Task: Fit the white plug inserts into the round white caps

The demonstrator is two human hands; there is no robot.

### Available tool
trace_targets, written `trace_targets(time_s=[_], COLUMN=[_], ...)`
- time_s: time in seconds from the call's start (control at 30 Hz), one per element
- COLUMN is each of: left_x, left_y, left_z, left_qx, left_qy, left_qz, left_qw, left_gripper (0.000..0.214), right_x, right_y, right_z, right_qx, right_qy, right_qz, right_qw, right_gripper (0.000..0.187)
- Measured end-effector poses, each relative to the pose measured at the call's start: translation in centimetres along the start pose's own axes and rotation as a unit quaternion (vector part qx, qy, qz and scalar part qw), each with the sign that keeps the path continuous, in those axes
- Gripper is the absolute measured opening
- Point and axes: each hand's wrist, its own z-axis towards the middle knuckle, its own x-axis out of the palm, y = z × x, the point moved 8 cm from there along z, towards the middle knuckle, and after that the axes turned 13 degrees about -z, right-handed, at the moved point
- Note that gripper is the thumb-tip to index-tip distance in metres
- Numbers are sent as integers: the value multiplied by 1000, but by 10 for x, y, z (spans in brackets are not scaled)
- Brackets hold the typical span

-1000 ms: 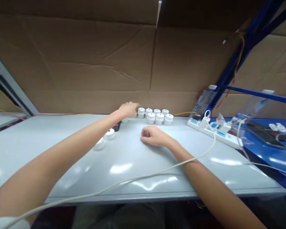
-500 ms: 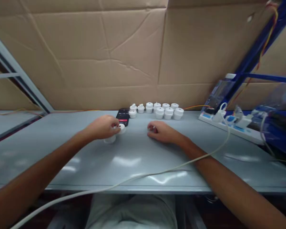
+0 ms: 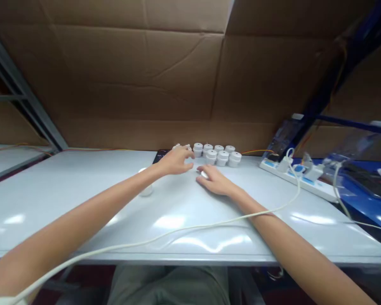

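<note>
My left hand (image 3: 176, 161) reaches over the table with fingers stretched and apart, and nothing shows in it. Beyond its fingers, small white pieces with knobs on top (image 3: 188, 147) are partly hidden. My right hand (image 3: 215, 181) rests low over the table, its fingers curled round a small white round piece (image 3: 204, 174). Behind that hand stand several white round capped units (image 3: 222, 158) in two rows. Beside my left forearm sits another white round part (image 3: 146, 191), partly covered by the arm. A dark phone (image 3: 160, 156) lies behind my left wrist.
A white cable (image 3: 190, 233) runs across the front of the table and over my right forearm. At right lies a power strip (image 3: 314, 182) with plugs in it, near a clear plastic bottle (image 3: 281, 135). A cardboard wall (image 3: 139, 84) closes off the back.
My left hand has moved right and farther back from beside the white parts near the phone, and its fingers have opened. A white round piece now shows in my right hand.
</note>
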Motion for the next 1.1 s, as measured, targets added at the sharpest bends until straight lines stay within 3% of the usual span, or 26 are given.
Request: trace_targets(time_s=[0.07,0.17,0.27,0.37,0.57,0.67,0.83,0.97,1.1], left_x=[-3,0,7,10,8,11,25,33,37], left_y=[22,46,53,46,16,-1,-9,-4,9], left_z=[23,49,60,57,15,-21,-76,-91,-91], left_qx=[-36,-62,-59,-45,-13,1,-41,-67,-105], left_qy=[-18,-8,6,10,22,31,28,2,-27], left_qz=[99,130,132,124,58,-133,-330,-412,-437], left_qw=[994,990,989,991,998,991,943,909,893], left_gripper=[41,48,46,40,32,30,37,42,51], right_x=[-2,-6,-13,-22,-27,-32,-45,-40,-33], right_y=[-5,-3,-2,-4,-9,-8,6,25,38], right_z=[-1,-2,-1,-1,-1,0,0,-3,-6], right_qx=[17,7,5,2,7,29,57,35,7], right_qy=[-1,1,0,-16,-8,-13,-72,-60,-34], right_qz=[-1,5,-16,-39,-42,-14,114,218,267], right_qw=[1000,1000,1000,999,999,999,989,974,963], right_gripper=[41,53,55,54,35,24,23,30,38])
